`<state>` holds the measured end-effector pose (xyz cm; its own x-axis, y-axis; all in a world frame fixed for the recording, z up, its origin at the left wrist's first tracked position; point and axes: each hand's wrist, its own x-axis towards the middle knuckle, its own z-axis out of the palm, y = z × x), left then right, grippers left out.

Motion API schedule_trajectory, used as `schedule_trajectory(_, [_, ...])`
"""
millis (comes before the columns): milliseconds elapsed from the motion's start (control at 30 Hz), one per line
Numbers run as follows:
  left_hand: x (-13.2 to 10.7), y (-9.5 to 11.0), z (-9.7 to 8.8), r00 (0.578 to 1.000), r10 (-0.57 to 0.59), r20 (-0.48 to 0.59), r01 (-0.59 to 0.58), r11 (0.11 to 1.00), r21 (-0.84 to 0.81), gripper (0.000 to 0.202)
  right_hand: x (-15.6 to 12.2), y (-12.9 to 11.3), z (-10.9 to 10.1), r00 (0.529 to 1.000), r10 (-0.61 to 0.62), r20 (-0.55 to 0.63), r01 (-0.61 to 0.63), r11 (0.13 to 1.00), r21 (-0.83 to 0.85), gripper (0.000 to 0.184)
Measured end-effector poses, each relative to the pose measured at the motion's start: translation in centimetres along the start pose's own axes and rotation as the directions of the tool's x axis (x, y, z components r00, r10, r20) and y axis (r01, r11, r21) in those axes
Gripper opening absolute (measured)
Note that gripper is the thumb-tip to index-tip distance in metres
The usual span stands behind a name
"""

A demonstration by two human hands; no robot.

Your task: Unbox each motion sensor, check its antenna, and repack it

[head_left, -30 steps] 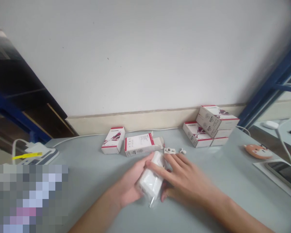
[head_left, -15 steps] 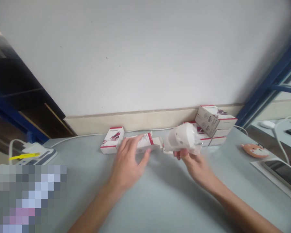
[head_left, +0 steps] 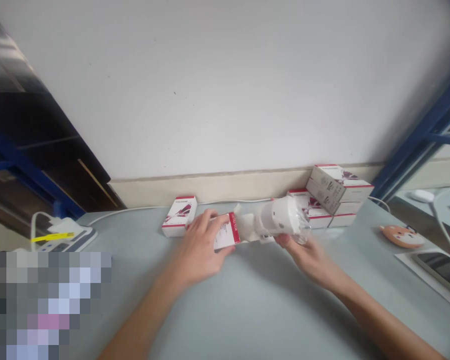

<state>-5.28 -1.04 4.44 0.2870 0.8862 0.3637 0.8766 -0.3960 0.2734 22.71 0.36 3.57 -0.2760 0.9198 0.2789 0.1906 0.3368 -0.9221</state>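
My left hand [head_left: 195, 252] is closed around a white and red cardboard box [head_left: 226, 233] on the table, with the thumb along its near side. The box's right end is open, and pale flaps [head_left: 246, 227] stick out there. To the right, my right hand [head_left: 308, 260] grips a rounded white device [head_left: 283, 216] in clear plastic wrap, fingers underneath. Small dark marks show on its side; its exact kind cannot be made out. The device's left end is close to the open flaps, and I cannot tell whether they touch.
A closed box [head_left: 180, 216] stands left of my left hand. Stacked boxes [head_left: 337, 192] sit by the wall at right. An orange animal-faced pouch [head_left: 402, 235] and a phone [head_left: 440, 270] lie farther right. A power strip [head_left: 69, 239] with a yellow tag is at left.
My left hand has closed on the box, whose red end now faces right. The white device has tilted closer to level, its left end at the flaps. The view has shifted slightly left.
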Motion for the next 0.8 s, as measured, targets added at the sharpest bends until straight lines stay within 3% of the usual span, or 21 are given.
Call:
schedule_trajectory(167, [-0.5,1.6,0.4,0.992,0.115,-0.045,-0.121,0.976,-0.183,0.070,-0.8,0.3,0.1,0.995,-0.036,0.090,0.039,0.999,-0.032,0.054])
schedule_trajectory(300, [-0.6,2.2,1.4,0.991,0.101,-0.092,-0.125,0.938,-0.324,0.073,-1.3,0.6,0.4,0.988,-0.106,0.115,0.119,0.986,-0.119,0.053])
schedule_trajectory(433, [-0.6,2.4,2.1,0.971,0.102,-0.217,-0.193,0.868,-0.457,0.074,-1.3,-0.5,0.4,0.970,-0.214,0.112,0.234,0.949,-0.212,0.037])
schedule_trajectory(567, [-0.8,2.7,2.7,0.934,0.176,-0.311,-0.316,0.811,-0.492,0.079,-1.3,-1.6,0.2,0.968,-0.194,0.160,0.224,0.954,-0.198,0.030])
schedule_trajectory(633, [-0.9,2.8,3.0,0.932,0.156,-0.326,-0.317,0.785,-0.532,0.080,-1.5,-1.6,0.5,0.982,-0.144,0.121,0.163,0.972,-0.171,0.034])
schedule_trajectory(700, [-0.9,2.9,3.4,0.934,0.123,-0.334,-0.303,0.769,-0.563,0.079,-1.6,-1.4,1.0,0.994,-0.108,0.017,0.109,0.984,-0.142,0.057])
schedule_trajectory(767, [-1.0,3.0,3.7,0.931,0.088,-0.353,-0.291,0.762,-0.579,0.079,-1.6,-1.0,1.5,0.987,-0.138,-0.078,0.127,0.982,-0.138,0.073])
schedule_trajectory(800, [-1.1,3.1,3.9,0.930,0.065,-0.361,-0.282,0.757,-0.589,0.078,-1.6,-0.9,1.7,0.979,-0.175,-0.102,0.157,0.973,-0.168,0.071])
